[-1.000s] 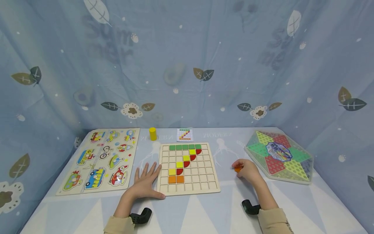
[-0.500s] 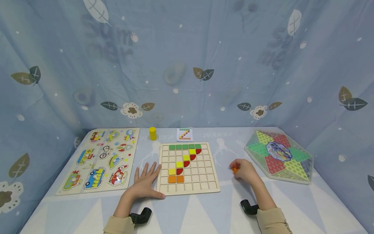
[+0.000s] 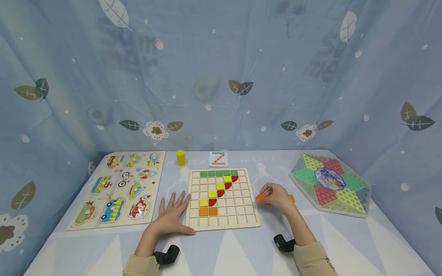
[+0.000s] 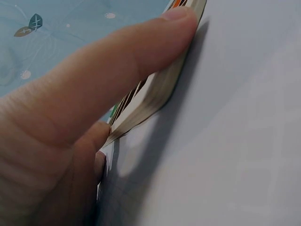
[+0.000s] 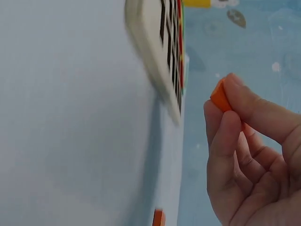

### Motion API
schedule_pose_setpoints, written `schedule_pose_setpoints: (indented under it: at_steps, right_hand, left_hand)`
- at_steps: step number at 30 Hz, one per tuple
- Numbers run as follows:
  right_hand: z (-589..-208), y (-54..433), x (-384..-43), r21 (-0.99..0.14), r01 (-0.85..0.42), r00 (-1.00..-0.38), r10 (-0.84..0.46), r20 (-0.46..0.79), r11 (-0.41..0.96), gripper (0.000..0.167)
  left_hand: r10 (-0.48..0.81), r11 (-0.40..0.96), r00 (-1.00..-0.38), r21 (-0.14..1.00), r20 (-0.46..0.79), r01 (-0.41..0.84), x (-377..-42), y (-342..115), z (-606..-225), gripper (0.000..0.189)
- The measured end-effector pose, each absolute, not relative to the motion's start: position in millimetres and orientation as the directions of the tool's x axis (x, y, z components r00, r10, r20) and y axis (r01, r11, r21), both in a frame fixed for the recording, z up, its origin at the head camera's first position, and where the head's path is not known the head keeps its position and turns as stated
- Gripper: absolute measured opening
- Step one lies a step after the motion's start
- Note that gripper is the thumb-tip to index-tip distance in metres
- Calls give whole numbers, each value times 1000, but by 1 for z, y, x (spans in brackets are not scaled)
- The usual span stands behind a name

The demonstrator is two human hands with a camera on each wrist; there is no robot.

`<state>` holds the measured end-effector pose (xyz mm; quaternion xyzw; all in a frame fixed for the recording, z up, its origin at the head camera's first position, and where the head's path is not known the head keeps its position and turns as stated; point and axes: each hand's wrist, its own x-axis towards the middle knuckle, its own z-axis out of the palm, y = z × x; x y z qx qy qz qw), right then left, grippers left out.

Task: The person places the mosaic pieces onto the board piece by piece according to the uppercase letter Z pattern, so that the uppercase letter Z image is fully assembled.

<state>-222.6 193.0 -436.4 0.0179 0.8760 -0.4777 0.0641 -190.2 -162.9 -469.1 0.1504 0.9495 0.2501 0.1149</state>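
A wooden grid board [image 3: 241, 211] lies mid-table. It bears a green row, yellow squares beside red rounded pieces in a diagonal, and two orange squares [image 3: 208, 211] low on the left. Between thumb and fingertips my right hand [image 3: 280, 198] pinches a small orange block [image 5: 219, 95], just off the board's right edge. Another orange block [image 3: 292, 198] shows on the table behind that hand. My left hand [image 3: 170, 219] has its fingers spread beside the board's left edge, and its thumb [image 4: 141, 52] touches the near left corner.
A small pattern card [image 3: 218, 158] and a yellow cylinder [image 3: 180, 158] stand beyond the board. To the left lies a vehicle puzzle board [image 3: 157, 191]. A hexagonal box [image 3: 329, 180] with a coloured star sits at the right. A patterned curtain [image 3: 221, 76] closes the back.
My right hand has moved left towards the board, carrying an orange block. Another orange block has come into sight behind it. The left hand has stayed still.
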Motion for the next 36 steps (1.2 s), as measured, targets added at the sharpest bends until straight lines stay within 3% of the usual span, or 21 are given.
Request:
schedule_pose_setpoints:
  at_steps: [4,11,23,36]
  right_hand:
    - [-435,174,-223,-878,97,-984,-89,-156,468,22]
    - [-437,136,-224,-880,87,-973,-150,-175,466,13]
    - [-444,98,-225,-816,-75,-929,-337,-152,574,9]
    - [-445,84,-224,-659,-132,-948,-288,-134,741,12]
  left_hand:
    - [343,827,-929,513,-139,229,-191,-163,-469,121]
    - [341,830,-930,509,-138,229,-192,-163,-471,121]
    - [331,832,-934,508,-132,223,-193,-162,-472,121]
    - [326,832,-935,513,-142,212,-193,-162,-473,120]
